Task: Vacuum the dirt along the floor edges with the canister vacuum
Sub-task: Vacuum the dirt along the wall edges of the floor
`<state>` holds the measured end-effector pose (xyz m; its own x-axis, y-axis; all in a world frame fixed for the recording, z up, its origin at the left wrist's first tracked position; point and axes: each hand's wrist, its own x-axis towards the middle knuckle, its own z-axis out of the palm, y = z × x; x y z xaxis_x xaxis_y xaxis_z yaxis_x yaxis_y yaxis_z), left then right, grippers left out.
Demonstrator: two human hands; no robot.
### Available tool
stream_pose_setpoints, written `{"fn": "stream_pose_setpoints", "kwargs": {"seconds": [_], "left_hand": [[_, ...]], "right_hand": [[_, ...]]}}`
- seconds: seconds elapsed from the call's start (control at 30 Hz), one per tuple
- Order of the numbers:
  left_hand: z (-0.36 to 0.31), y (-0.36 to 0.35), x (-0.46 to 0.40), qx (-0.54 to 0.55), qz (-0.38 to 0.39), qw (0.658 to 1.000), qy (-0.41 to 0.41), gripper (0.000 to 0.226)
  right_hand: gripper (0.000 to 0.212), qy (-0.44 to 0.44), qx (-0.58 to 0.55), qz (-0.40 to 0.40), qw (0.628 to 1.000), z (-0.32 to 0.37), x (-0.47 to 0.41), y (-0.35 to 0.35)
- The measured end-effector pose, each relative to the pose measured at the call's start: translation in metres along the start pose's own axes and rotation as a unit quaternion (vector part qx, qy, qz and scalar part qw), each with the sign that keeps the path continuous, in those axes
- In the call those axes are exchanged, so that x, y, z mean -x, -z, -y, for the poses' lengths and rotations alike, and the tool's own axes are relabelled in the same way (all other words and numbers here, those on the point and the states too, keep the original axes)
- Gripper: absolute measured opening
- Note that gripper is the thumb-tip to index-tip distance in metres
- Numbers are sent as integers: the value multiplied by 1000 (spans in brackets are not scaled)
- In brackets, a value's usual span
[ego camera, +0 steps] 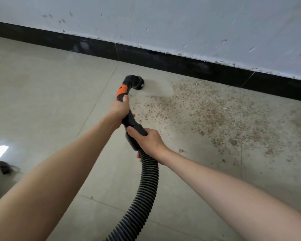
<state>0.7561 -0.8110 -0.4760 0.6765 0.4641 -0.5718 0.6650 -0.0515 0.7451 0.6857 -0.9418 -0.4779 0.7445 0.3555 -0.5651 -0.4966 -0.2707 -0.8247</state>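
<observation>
Dirt (207, 112) across grey floor tiles (42, 84) beside black skirting (181, 64).

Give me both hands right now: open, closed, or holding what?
Left hand: closed, grips the black vacuum handle just below its orange band.
Right hand: closed, grips the handle's lower end where the ribbed hose joins.

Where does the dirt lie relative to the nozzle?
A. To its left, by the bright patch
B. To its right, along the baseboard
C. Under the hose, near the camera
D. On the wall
B: the brown dirt spreads right of the nozzle up to the baseboard, while the floor left of the nozzle looks clean.
</observation>
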Motion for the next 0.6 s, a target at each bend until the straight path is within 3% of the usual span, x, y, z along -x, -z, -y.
{"fn": "stream_pose_setpoints", "kwargs": {"seconds": [0.23,0.6], "left_hand": [[38,62,6,41,-75,996,34,36],[51,25,53,37,-13,999,35,36]], "right_hand": [[42,-13,58,95,994,-4,1,-42],[44,-39,34,41,998,-27,53,-12]]}}
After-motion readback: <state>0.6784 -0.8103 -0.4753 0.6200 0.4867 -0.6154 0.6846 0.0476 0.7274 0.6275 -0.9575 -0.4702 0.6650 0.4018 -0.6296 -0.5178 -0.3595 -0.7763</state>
